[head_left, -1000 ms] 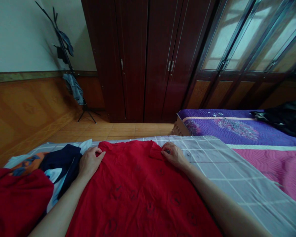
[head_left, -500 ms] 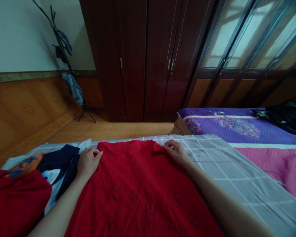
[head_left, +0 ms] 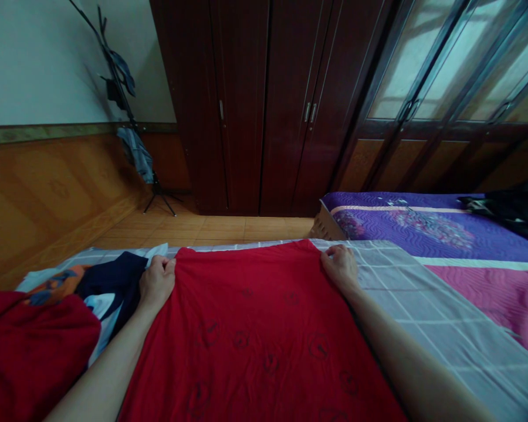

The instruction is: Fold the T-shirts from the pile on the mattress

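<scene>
Red cloth (head_left: pixel 255 334) printed with faint dark round marks lies flat on the bed (head_left: pixel 422 305), its long axis running from the near edge away to a straight far hem. Both hands pinch the far corners: the left hand (head_left: pixel 157 282) closed on the left corner, the right hand (head_left: pixel 341 268) closed on the right. Just left lie a navy and white garment (head_left: pixel 110 281) and a red heap (head_left: pixel 30 346). Bare grey checked cover stretches right; tiled floor (head_left: pixel 229 225) lies beyond the far hem.
</scene>
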`<state>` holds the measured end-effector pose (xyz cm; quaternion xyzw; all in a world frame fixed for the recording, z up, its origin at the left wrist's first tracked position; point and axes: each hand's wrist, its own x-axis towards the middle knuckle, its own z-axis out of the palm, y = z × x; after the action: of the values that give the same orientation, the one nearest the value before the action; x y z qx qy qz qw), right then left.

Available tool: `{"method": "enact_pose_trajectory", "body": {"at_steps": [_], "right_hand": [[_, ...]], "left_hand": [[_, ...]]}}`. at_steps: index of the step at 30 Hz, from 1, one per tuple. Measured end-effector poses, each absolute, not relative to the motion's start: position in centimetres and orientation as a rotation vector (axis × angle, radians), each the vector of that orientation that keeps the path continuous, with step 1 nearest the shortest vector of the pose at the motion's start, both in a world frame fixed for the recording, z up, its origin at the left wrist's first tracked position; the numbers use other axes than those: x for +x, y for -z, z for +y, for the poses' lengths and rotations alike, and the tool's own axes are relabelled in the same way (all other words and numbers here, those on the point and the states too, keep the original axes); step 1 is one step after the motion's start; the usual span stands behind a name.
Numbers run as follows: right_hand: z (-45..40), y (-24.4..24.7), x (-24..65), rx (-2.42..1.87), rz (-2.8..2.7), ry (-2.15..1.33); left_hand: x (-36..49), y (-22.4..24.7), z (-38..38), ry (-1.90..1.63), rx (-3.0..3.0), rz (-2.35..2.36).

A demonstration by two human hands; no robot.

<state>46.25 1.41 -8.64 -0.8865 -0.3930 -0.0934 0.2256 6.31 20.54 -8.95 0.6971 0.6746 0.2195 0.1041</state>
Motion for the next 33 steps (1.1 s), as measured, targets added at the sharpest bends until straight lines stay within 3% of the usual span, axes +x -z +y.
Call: {"method": "enact_pose_trajectory", "body": {"at_steps": [10,26,33], "right_hand": [[1.8,9.1,46.6,-2.412,-1.194,0.145],[4.8,9.2,49.5,-1.895,-0.742,-0.182],[2.7,5.9,49.3,-1.559,-1.045,-0.879]], "left_hand": [[7.5,7.7,21.5,-0.609,1.939,1.855],[7.2,9.3,22.9,-1.192,1.575,1.18],[7.1,9.5,23.0,-1.167,1.454,1.049]]}}
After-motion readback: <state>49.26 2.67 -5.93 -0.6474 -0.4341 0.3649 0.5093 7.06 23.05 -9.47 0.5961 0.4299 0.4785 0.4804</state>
